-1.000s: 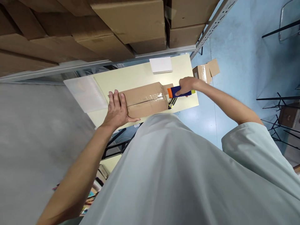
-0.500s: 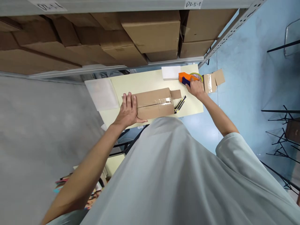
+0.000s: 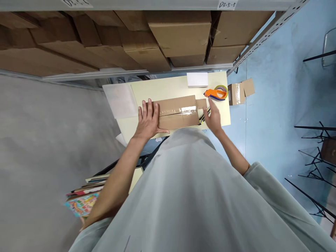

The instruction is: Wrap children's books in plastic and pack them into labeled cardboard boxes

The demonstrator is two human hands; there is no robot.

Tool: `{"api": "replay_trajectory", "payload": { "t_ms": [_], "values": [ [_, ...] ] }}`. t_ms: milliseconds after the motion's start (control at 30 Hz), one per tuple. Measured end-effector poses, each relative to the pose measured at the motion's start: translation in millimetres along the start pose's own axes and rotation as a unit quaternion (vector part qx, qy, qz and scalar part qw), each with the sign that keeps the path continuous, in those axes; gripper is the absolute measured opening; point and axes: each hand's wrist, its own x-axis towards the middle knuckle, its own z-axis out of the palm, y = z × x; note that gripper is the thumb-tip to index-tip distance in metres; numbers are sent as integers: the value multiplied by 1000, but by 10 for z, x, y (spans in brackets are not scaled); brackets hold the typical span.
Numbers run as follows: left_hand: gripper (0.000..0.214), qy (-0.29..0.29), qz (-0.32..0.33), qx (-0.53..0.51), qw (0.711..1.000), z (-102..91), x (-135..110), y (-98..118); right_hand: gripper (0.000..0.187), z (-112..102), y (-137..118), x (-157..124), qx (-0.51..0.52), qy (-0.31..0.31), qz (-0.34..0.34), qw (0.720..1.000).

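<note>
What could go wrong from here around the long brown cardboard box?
1. Slim black-and-yellow tools, apparently box cutters, lie right by the bare right hand; an exposed blade, which I can't make out, could nick it.
2. The orange-and-blue plastic tape dispenser sits near the right edge of the pale yellow table; a bump might knock it off.
3. The brown cardboard flap sticks out and could get bent.

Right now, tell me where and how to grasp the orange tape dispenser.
Grip the tape dispenser across its orange body, probably best just left of the tape roll, coming from the near side with the right hand. It lies roughly left to right, narrower there than at the round roll.
</note>
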Motion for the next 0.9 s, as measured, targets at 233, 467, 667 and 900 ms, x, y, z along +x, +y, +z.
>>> {"api": "replay_trajectory", "payload": {
  "t_ms": [233, 467, 667, 900],
  "values": [
    [128, 167, -151, -209, 952, 389, -83, -119, 80, 573, -448, -345, 71, -25, 32, 997],
    [79, 176, -180, -386, 887, 674, 133, -321, 82, 631, -447, -78, 113, -7, 147, 983],
    [64, 157, -115, -426, 884, 504, 65, -370, 90, 555, -488, 11, 205, -33, 148, 967],
    [85, 189, -12, -370, 910, 61, -381, -290, 86, 244, -828, -387, 268, -32, 71, 960]
  ]
}}
